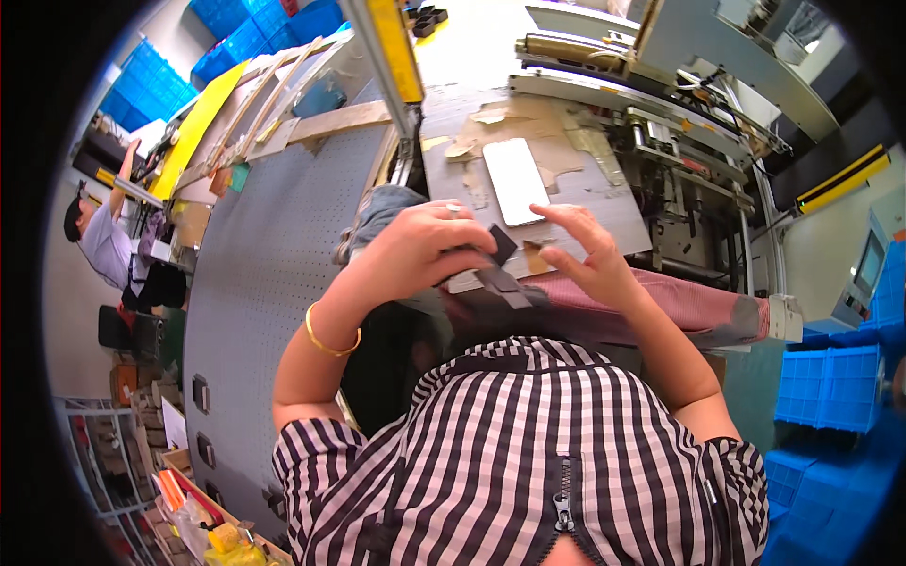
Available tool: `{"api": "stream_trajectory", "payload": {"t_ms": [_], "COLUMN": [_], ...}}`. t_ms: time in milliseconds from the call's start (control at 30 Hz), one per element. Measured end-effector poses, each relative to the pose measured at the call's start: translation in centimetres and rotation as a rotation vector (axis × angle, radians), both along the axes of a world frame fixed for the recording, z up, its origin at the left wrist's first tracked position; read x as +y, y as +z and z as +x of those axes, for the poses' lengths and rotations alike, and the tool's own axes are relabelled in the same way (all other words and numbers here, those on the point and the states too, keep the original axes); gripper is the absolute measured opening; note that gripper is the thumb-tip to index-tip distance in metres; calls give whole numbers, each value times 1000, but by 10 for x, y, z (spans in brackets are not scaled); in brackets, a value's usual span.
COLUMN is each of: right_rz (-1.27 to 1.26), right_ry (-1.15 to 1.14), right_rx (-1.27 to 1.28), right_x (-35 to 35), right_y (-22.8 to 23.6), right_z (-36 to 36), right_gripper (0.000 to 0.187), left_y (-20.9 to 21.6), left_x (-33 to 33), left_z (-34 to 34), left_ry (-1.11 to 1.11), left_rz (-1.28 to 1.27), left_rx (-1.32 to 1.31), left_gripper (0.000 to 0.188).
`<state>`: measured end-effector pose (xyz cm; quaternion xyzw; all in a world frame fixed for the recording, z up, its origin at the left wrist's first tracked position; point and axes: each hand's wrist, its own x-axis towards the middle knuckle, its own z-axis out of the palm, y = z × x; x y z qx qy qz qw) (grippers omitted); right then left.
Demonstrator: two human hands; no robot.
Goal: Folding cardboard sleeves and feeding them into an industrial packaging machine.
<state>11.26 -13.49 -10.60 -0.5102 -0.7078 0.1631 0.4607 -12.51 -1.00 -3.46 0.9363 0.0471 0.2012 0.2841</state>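
The large grey perforated table (283, 226) is stretching to the left of your left fingers, well apart from them. The metal machine (679, 127) is standing beyond your right fingers, toward the upper right, and some blue crates (821, 387) are standing much farther out on that side. The grey board (623, 212) is lying ahead of the fingers of both hands. Below your right fingers the pinkish-red cloth (698, 307) is running to the right. Torn tan paper (557, 123) is covering part of the board, ahead of your right fingertips.

Your left hand (434, 241) is holding the dark pieces — its thumb and fingers are clamping on them. Your right hand (595, 255) is hanging with the thumb and the index finger apart, nothing being between them. The white slab (514, 179) with rounded corners is lying on the board just ahead of your right index fingertip, which is overlapping its near right corner; I cannot tell if it is touching.

The dark pieces (504, 247) are sticking out from your left fingertips — one is pointing toward the slab, another is hanging below. A ring (453, 211) is sitting on one left finger.
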Motion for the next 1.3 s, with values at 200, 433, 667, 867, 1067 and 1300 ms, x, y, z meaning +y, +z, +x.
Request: {"api": "stream_trajectory", "payload": {"t_ms": [200, 433, 667, 867, 1067, 1300], "right_rz": [-120, -107, 150, -101, 49, 543], "right_ry": [80, -31, -281, -208, -275, -344], "right_rx": [129, 322, -219, 247, 162, 564], "right_x": [-28, -12, 49, 161, 222, 192], "right_y": [-1, 3, 29, 38, 86, 89], "right_z": [54, 126, 229, 370, 445, 350], "right_gripper": [34, 49, 61, 61, 59, 33], "left_y": [11, 7, -29, -26, 36, 2], "left_x": [-9, 34, 94, 204, 252, 215], "left_z": [94, 176, 278, 417, 498, 421], "left_ry": [-184, -225, -95, 10, -20, 108], "left_rz": [-168, -160, -71, -463, -320, -148], "left_rx": [28, 160, -62, -132, -280, -318], "left_gripper": [12, 18, 38, 50, 70, 76]}}
